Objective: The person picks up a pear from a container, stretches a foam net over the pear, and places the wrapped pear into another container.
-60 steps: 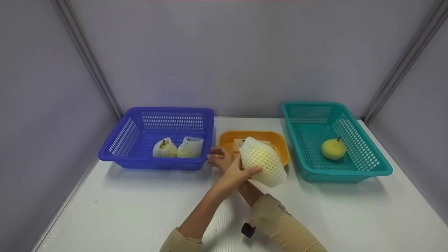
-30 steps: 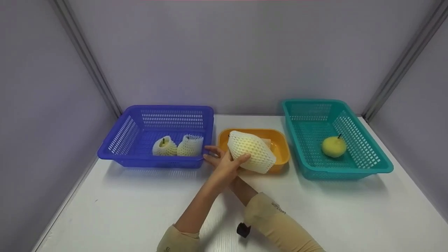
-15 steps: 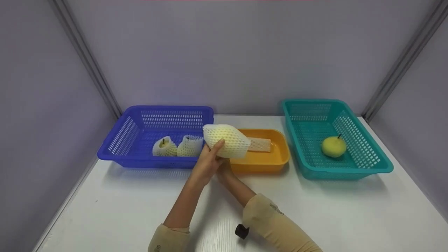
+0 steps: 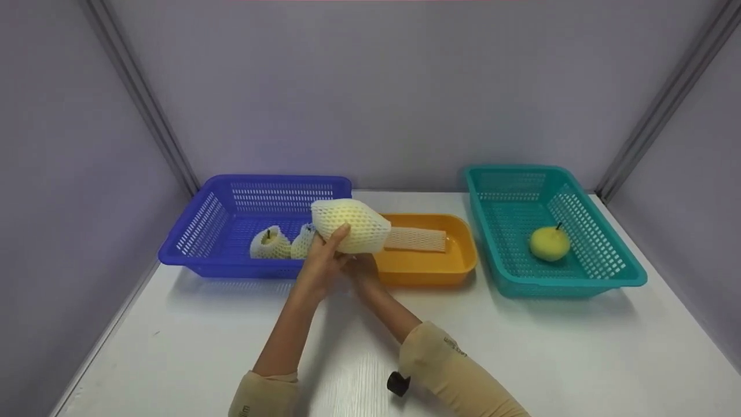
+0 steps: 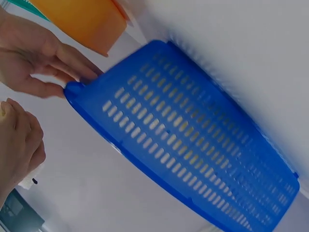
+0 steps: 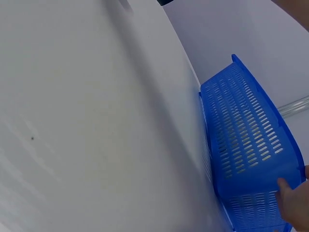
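My left hand (image 4: 321,263) holds a pear (image 4: 350,226) wrapped in a white foam net, thumb on the near side. It hangs over the right end of the blue basket (image 4: 231,269), partly hiding one of two netted pears inside; the other netted pear (image 4: 270,243) shows its stem. My right hand (image 4: 363,269) is crossed beneath the left and mostly hidden in the head view. In the left wrist view, the right hand (image 5: 41,60) grips the basket's rim at a corner. The right wrist view also shows the right hand (image 6: 295,205) at that rim.
An orange tray (image 4: 425,278) with flat foam nets (image 4: 417,239) stands in the middle. At the right is a green basket (image 4: 579,285) holding one bare pear (image 4: 550,243). Grey panels (image 4: 405,98) enclose the white table (image 4: 173,347) at back and sides.
My left hand has carried the netted pear leftward and slightly up, from over the orange tray to over the blue basket's right end. The right hand's fingers have become hidden behind the left.
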The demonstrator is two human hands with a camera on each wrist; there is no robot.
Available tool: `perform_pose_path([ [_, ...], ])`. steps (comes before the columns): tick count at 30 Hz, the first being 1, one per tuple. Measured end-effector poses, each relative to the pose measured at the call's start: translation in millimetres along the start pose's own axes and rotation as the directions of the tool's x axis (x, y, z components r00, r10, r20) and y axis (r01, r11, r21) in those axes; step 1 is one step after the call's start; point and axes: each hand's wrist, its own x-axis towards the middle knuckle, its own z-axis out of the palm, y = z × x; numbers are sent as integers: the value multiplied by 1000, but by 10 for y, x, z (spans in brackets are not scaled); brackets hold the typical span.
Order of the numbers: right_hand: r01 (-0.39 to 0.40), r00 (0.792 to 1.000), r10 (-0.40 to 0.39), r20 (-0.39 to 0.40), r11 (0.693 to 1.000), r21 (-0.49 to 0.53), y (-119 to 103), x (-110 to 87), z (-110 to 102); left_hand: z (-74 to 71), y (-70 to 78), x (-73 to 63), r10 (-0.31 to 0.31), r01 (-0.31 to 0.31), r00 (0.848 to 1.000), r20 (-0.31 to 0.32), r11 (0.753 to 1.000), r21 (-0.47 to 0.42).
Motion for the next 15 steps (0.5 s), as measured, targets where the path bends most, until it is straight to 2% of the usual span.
perform_pose_path([
  [1,1,1000,-2,7,996,86,-246,-160,-13,-31,31,2,15,-15,1000,-11,1000,-1],
  [2,-17,999,24,-21,964,267,-493,-320,-24,-66,63,4,29,-29,999,-22,1000,1],
  [4,-17,1000,16,6,929,369,-784,-513,-51,-144,126,13,58,-58,997,-43,998,2],
  [6,-36,999,35,9,914,404,-936,-596,-62,-226,187,25,86,-85,994,-73,996,11],
  [8,-52,998,55,4,914,402,-989,-617,-62,-314,242,37,108,-106,989,-103,994,29],
  [13,-38,999,48,-13,907,420,-791,-510,-30,-525,352,68,157,-145,972,-177,986,77],
  [15,-35,999,46,-16,903,429,-747,-488,-20,-602,384,85,177,-157,960,-219,982,102],
])
